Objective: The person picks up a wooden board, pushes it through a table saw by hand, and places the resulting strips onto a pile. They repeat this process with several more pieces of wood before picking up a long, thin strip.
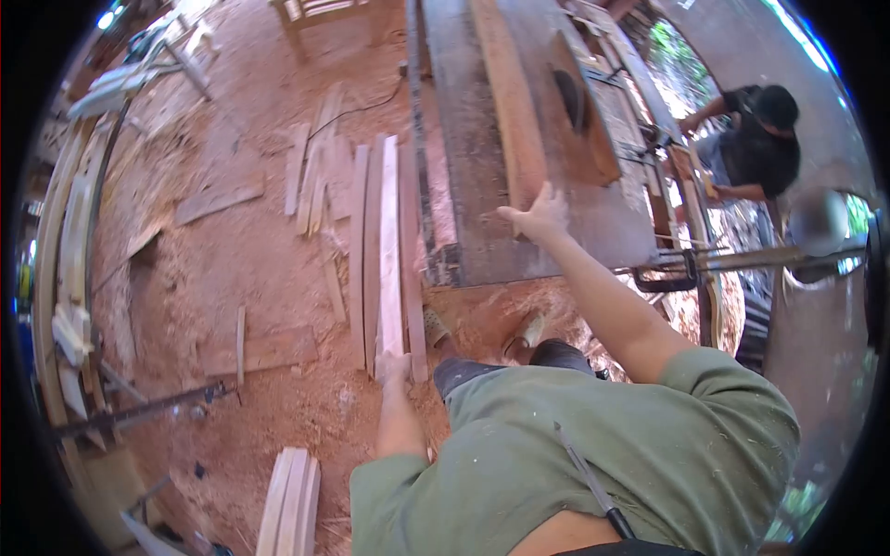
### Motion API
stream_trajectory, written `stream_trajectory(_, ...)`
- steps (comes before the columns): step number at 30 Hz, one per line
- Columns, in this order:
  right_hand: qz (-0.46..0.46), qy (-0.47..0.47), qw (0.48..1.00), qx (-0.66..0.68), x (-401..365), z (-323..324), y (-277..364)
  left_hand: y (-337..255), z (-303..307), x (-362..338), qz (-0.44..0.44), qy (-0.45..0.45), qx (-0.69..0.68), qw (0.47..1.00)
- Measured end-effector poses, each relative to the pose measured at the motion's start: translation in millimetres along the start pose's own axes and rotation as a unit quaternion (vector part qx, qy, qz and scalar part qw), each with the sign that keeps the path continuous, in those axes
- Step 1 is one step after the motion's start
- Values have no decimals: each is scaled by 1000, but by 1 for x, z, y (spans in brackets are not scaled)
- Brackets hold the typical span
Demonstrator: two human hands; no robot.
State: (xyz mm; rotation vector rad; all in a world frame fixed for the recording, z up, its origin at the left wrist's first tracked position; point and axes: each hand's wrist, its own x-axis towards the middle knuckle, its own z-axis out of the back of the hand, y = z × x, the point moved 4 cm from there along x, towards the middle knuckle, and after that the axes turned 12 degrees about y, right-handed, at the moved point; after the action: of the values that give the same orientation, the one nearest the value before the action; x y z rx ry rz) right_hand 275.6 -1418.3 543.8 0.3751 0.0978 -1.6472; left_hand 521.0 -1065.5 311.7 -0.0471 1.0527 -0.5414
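Left hand [394,368] low, fingers curled shut around the near end of a pale plank [390,232]. The plank lies flat in a row of darker planks [363,241] on the sawdust floor [250,259], long axis running straight away from the hand, far end toward the top of the view. Right hand [540,218] is up on the saw table [468,185], spread open, palm pressed on the near end of a long board [508,102], gripping nothing. The board also runs away from the person, parallel to the floor plank, with the saw blade [567,93] just to its right. The left hand is nearer the body, the right arm stretched out. Another person [760,139] crouches beyond the table, well apart.
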Motion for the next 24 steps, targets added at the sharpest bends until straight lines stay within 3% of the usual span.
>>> stream_trajectory(1,-37,65,995,71,6,-10,-8,-1,6,0,13,-65,26,997)
stream_trajectory(2,-47,58,994,81,3,-11,-8,1,8,7,2,-68,37,997)
stream_trajectory(5,-11,63,995,78,3,-23,-12,9,14,22,-46,-11,-98,994)
stream_trajectory(8,8,50,995,88,-11,-22,-28,13,14,22,-42,-42,-52,997)
stream_trajectory(14,61,5,993,100,-137,-27,-182,-82,2,-66,-99,-49,45,993)
stream_trajectory(16,103,-16,986,127,-200,-22,-241,-131,-23,-88,-207,-33,-46,977)
stream_trajectory(18,147,-16,970,192,-256,-19,-305,-203,-38,-150,-279,6,-23,960)
stream_trajectory(19,131,11,873,469,-264,-74,-360,-223,-59,-152,-293,39,-47,954)
stream_trajectory(20,-23,9,816,578,-296,-81,-386,-245,-77,-154,-298,52,-18,953)
stream_trajectory(21,-84,-15,779,621,-317,-100,-411,-269,-92,-165,-319,138,-86,934)
stream_trajectory(22,-108,65,635,762,-334,-130,-430,-283,-121,-153,-291,149,-172,929)
stream_trajectory(23,-209,129,508,826,-359,-153,-447,-296,-146,-129,-265,165,-256,915)
stream_trajectory(24,-188,90,486,849,-376,-174,-460,-313,-150,-118,-274,156,-261,912)
